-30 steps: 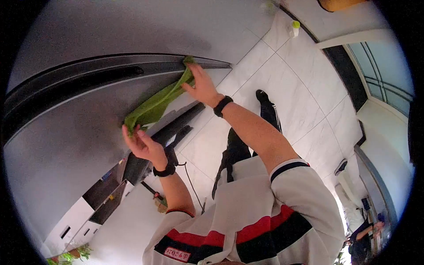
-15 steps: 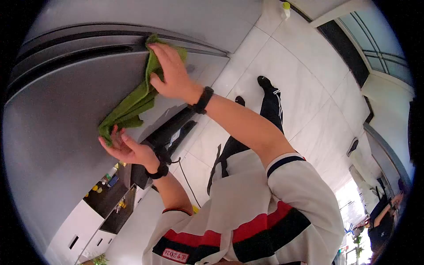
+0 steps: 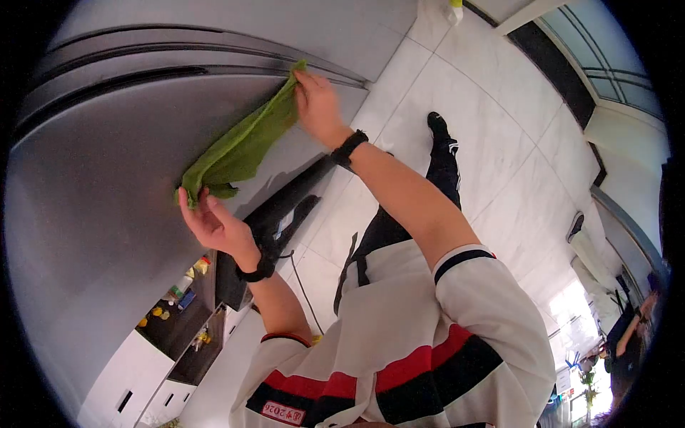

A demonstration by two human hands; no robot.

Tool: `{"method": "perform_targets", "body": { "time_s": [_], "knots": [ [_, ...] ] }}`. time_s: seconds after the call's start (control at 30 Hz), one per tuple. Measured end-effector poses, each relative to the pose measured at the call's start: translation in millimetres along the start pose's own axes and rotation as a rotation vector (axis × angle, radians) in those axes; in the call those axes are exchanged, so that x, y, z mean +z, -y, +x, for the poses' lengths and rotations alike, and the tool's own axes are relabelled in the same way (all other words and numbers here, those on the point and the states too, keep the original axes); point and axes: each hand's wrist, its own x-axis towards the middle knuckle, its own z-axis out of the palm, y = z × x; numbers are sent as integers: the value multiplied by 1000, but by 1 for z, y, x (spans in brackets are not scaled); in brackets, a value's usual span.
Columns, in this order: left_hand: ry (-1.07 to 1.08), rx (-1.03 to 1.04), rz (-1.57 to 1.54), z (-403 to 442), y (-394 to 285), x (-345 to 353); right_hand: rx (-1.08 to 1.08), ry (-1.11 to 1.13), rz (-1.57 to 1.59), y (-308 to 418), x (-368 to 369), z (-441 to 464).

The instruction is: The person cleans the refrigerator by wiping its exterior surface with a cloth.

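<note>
Head view: left hand point(image 3: 220, 230) and right hand point(image 3: 321, 113), both loosely curled, pinch opposite ends of the green cloth point(image 3: 239, 151), apparently so it stays spread between them against or near the grey refrigerator door point(image 3: 107, 164); contact is unclear.

Bottle point(image 3: 455, 13) on pale tiled floor point(image 3: 492, 121)

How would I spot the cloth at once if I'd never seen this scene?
Start at the big grey surface filling the left of the view. In front of it, stretched slantwise between the left hand and the right hand, is the cloth. It is limp, creased and green, unlike the smooth grey behind it and the black wristbands nearby.
</note>
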Motion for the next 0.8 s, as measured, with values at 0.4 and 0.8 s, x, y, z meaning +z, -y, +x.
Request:
{"method": "perform_targets", "body": {
  "time_s": [0.4, 0.8],
  "knots": [
    [-34, 34, -5, 12, -25, 27, -33, -120, 125, 23, -6, 16],
    [-27, 46, -27, 14, -12, 47, -95, 231, 282, 34, 4, 39]
  ]
}}
